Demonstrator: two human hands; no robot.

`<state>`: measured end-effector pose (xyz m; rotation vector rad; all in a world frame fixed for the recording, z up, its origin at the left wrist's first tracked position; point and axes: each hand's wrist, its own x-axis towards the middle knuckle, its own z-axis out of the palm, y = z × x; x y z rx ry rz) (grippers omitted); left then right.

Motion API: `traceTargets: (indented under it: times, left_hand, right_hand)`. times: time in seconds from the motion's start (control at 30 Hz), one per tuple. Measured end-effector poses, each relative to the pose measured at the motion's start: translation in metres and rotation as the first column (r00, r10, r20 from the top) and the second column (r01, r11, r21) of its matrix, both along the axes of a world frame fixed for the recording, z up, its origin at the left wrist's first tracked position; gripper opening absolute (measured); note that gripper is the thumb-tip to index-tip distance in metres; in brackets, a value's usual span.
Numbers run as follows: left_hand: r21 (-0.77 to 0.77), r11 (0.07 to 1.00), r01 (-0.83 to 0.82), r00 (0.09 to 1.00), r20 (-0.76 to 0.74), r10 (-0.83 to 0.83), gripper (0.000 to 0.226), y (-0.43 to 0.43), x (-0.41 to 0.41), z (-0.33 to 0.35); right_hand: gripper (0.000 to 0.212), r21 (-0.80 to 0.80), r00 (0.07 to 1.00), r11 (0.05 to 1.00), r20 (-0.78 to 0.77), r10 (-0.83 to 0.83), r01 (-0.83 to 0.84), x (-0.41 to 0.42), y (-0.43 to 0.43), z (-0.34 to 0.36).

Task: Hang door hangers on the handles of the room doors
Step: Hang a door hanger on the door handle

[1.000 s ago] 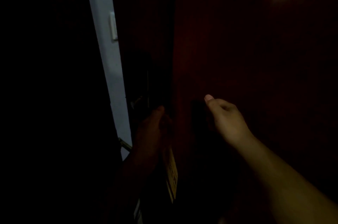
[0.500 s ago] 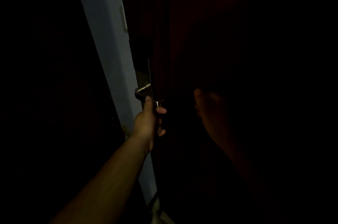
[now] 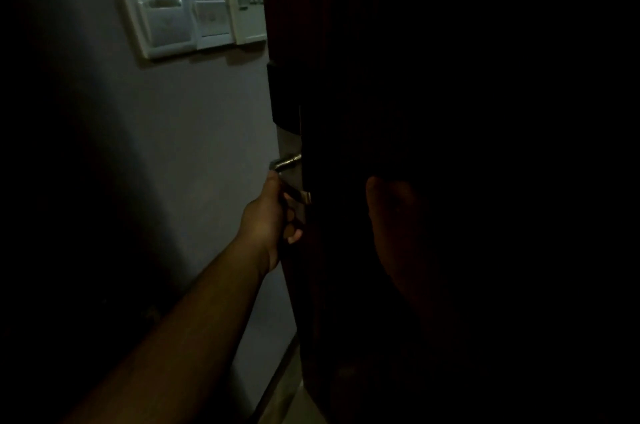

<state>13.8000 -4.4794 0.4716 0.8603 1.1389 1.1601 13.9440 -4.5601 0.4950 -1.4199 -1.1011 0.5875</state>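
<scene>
Since half a second ago the gap has widened, and far more of the pale grey wall [image 3: 190,146] shows, with a white plastic switch panel [image 3: 173,20] and a white thermostat [image 3: 246,1] up at eleven o'clock. At the edge of the dark reddish-brown wooden door [image 3: 450,77] the left hand [image 3: 273,215] sits just off centre toward seven o'clock, fingers curled round the silvery metal lever handle [image 3: 286,161], whose neck shows above the knuckles at twelve o'clock of them. At three o'clock of it the right hand [image 3: 398,222] lies against the door face in deep shadow, so I cannot tell whether its fingers are curled or straight.

No door hanger can be made out; it may be hidden in the dark, and I cannot say where. Such a hanger is probably thin card: light, bendy and easily torn at its hook cut-out. It is best pinched by the stiffer body just below the opening and slid over the lever's free end. The handle looks rigid and smooth, so a hanger could slip off a tilted lever.
</scene>
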Motion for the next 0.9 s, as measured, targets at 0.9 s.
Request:
traceTargets:
  times: [0.9]
  left_hand:
    - [-0.021,0.844,0.536,0.842,-0.048,-0.537,0.063,0.271,0.225,-0.02]
  right_hand:
    - [0.035,-0.064,0.854,0.925,0.411,-0.318,0.376,0.219,0.213,-0.015]
